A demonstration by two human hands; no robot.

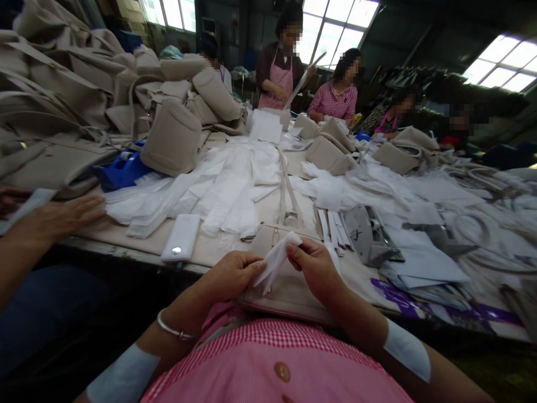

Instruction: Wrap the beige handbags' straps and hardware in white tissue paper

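Between my two hands is a folded strip of thin white wrapping sheet [277,258], above a beige handbag [268,302] at the table's front edge. My left hand [237,274] pinches the sheet's lower left end between thumb and fingers. At its upper right end, my right hand [312,263] grips it, fingertips closed together. The handbag's long strap [286,187] runs away from me across the table. Part of the bag is hidden behind my hands and the sheet.
Left of me lies a white power bank [181,238]; on the right stands a grey tape dispenser [369,235]. White sheets [230,190] cover the middle. Beige bags [172,137] pile up at left beside a blue dispenser [121,168]. A co-worker's hand [62,218] reaches in at left.
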